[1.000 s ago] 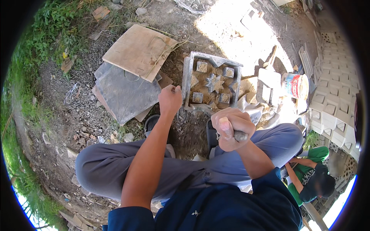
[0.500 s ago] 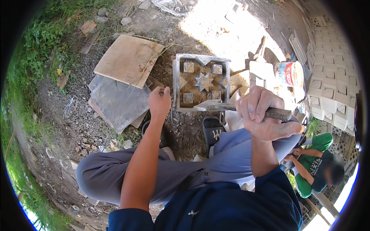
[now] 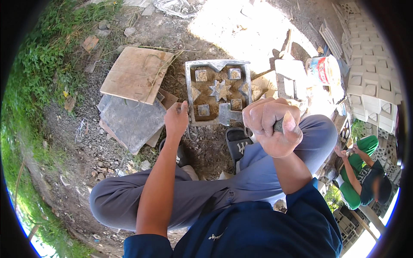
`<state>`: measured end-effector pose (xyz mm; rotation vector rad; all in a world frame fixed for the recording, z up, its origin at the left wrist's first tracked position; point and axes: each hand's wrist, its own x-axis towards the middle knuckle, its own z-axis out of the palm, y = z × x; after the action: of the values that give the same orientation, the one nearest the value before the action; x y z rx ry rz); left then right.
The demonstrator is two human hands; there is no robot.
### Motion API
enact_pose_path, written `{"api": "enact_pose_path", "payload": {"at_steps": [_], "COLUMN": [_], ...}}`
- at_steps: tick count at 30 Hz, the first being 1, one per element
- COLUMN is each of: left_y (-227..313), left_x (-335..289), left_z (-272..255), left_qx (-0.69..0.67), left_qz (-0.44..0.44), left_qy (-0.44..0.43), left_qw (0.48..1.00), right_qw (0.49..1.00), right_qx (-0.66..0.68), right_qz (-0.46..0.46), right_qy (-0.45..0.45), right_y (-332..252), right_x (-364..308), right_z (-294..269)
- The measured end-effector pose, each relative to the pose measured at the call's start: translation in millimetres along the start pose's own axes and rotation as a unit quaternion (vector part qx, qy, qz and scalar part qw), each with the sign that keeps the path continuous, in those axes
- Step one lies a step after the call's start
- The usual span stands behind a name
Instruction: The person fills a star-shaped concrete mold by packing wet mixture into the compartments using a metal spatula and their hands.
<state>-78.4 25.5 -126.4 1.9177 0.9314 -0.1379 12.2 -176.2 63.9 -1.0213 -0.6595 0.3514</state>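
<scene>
A square grey metal mould (image 3: 189, 86) lies on the ground before me, with sandy mix around its raised squares and a central star (image 3: 220, 90). In my right hand (image 3: 273, 124), closed in a fist, is the wooden handle of a short tool. The tool's flat grey metal head (image 3: 224, 114) is over the mould's near edge; whether it touches is unclear. My left hand (image 3: 177, 120) is beside the mould's left wall, fingers curled. What those fingers hold, if anything, is hidden.
Left of the mould, a wooden board (image 3: 133, 75) rests on dark flat sheets (image 3: 131, 120). To the right stand a pale hollow block (image 3: 290, 73) and a white tub (image 3: 322, 71). Pale blocks (image 3: 372, 81) are stacked farther right, near another seated person (image 3: 372, 182).
My right hand has shifted left and turned the tool, so its head now appears upright over the mould's near edge. My left fingers are closer to the mould's left wall.
</scene>
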Motion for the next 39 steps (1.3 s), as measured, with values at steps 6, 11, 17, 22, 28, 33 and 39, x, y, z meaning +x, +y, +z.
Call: {"api": "enact_pose_path", "payload": {"at_steps": [6, 11, 17, 22, 28, 33, 39], "left_y": [12.2, 16.3, 22.4, 10.5, 23.0, 25.1, 30.3], "left_x": [-3.1, 2.7, -3.8, -0.1, -6.6, -10.1, -19.9], "left_z": [-2.7, -5.3, -7.0, -14.7, -12.2, -12.9, -17.4], "left_qx": [0.014, 0.043, 0.026, 0.035, 0.030, 0.054, 0.010], "left_qz": [0.002, -0.025, -0.042, -0.067, -0.062, -0.045, -0.092], "left_qy": [-0.003, 0.000, 0.010, 0.009, -0.003, 0.040, -0.019], "left_qw": [1.000, 0.999, 0.999, 0.997, 0.998, 0.997, 0.996], "right_qw": [0.998, 0.994, 0.997, 0.983, 0.983, 0.986, 0.978], "right_qx": [0.014, -0.074, -0.036, -0.157, -0.129, -0.153, -0.200], "right_qz": [-0.055, -0.047, -0.012, -0.040, -0.094, -0.063, -0.058], "right_qy": [0.016, 0.059, 0.063, 0.083, 0.092, 0.016, -0.004], "right_y": [12.8, 46.7, 47.2, 46.9, 73.0, 55.6, 37.4], "right_x": [10.6, 10.1, -1.8, 5.7, -7.0, -4.9, -5.1], "right_z": [11.5, 19.9, 11.9, 29.9, 20.3, 9.6, 6.0]}}
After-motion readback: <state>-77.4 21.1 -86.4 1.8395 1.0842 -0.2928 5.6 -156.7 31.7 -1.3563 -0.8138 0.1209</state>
